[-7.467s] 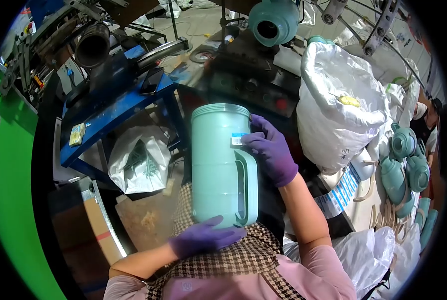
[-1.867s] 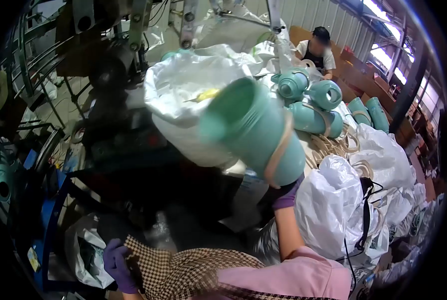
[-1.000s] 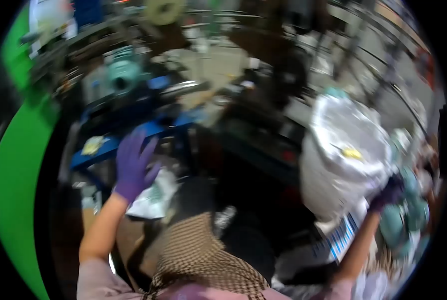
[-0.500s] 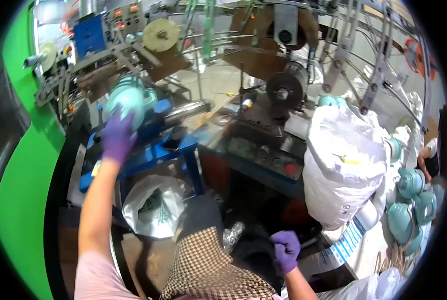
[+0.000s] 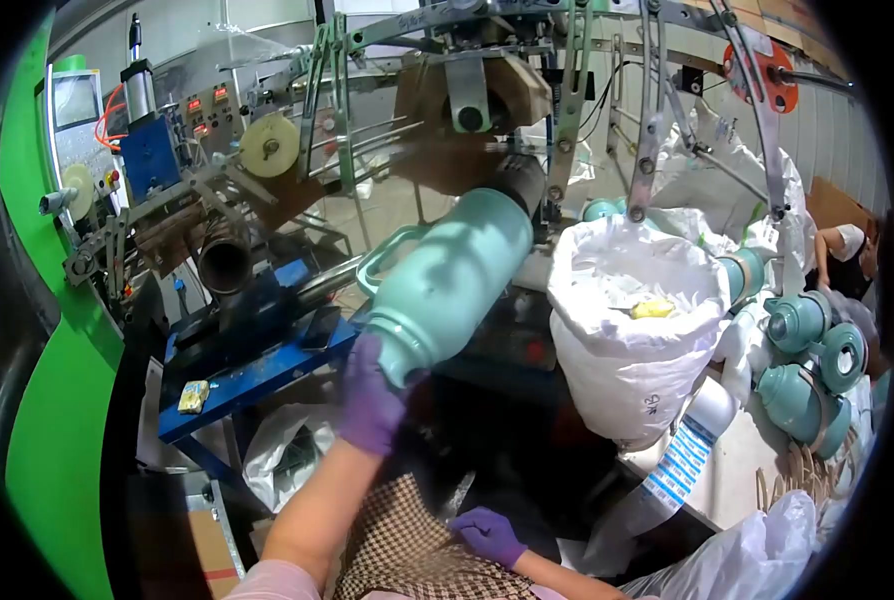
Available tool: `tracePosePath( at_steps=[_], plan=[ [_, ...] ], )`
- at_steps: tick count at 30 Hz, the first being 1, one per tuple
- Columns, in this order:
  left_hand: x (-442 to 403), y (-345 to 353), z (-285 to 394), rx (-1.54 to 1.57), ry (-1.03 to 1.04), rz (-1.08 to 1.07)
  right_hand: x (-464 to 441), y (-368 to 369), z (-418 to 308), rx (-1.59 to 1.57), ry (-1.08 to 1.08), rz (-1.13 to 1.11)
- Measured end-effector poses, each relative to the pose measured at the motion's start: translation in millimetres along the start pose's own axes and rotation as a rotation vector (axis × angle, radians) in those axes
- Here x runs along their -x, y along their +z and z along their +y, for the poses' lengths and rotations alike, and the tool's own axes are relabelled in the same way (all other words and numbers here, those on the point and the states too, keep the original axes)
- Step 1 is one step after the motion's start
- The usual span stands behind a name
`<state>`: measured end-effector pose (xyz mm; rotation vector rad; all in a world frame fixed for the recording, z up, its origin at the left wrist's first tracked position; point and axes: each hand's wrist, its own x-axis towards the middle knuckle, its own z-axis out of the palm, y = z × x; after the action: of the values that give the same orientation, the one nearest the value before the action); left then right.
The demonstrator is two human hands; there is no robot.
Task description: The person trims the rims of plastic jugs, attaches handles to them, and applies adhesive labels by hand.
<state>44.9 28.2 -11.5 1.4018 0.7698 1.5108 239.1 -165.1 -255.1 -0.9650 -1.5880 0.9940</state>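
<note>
At nine o'clock in the view stands a green panel (image 5: 52, 390). Near it, at eight, a blue bench (image 5: 267, 385) carries a small yellow packet (image 5: 194, 397) toward its left end and a dark phone (image 5: 322, 328) toward its right. The open end of a dark tube (image 5: 225, 265) faces the viewer at nine o'clock, and a pale yellow disc (image 5: 269, 146) hangs between ten and eleven. A white bag (image 5: 272, 455) with green material inside sits between seven and eight.

The left hand (image 5: 372, 400), in a purple glove, is at seven o'clock, its fingers gripping the neck end of a mint-green bottle body (image 5: 452, 275). The body slants across the centre, its wide end toward one o'clock beside a dark cylinder (image 5: 520, 182); whether the two touch cannot be told. Its handle (image 5: 379, 262) is on the ten o'clock side.

The right hand (image 5: 489, 535), also gloved in purple, is at six o'clock in front of the checked apron (image 5: 397, 540). Its fingers point left and look partly bent; whether they close on anything cannot be told.

A large white sack (image 5: 637, 350) with a yellow item (image 5: 652, 308) inside stands at three. A strip of blue-and-white labels (image 5: 682, 462) lies at four. Farther right, several green bottles (image 5: 792, 400) cluster between three and four, below another person (image 5: 847, 255) at three.
</note>
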Motion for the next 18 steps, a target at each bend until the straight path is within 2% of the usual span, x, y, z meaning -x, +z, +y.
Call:
tracePosePath(
  at_steps=[3, 4, 7, 10, 11, 13, 14, 17, 18],
  plan=[
    [18, 88, 83, 0.508, -0.204, -0.140, -6, -5, 9, 0.054, 0.026, 0.045],
    [19, 101, 90, 0.524, -0.199, -0.121, 0, -6, 15, 0.088, 0.035, 0.044],
    [21, 103, 88, 0.537, -0.241, -0.102, 11, -12, 18, 0.100, 0.048, 0.062],
    [14, 62, 63, 0.460, -0.105, -0.173, 7, -14, 20, -0.035, 0.106, 0.136],
    [6, 47, 59, 0.817, -0.277, -0.202, 6, -14, 23, -0.022, 0.128, 0.130],
    [-13, 36, 48, 0.841, -0.364, -0.208, 9, -13, 30, -0.006, 0.181, 0.106],
    [-16, 33, 45, 0.856, -0.411, -0.200, 10, -11, 35, 0.009, 0.126, 0.102],
    [-49, 79, 58, 0.404, -0.236, -0.191, 5, -8, 27, 0.026, 0.167, 0.011],
    [-71, 95, 48, 0.346, -0.220, -0.192, 3, -6, 25, 0.029, 0.173, 0.015]
  ],
)
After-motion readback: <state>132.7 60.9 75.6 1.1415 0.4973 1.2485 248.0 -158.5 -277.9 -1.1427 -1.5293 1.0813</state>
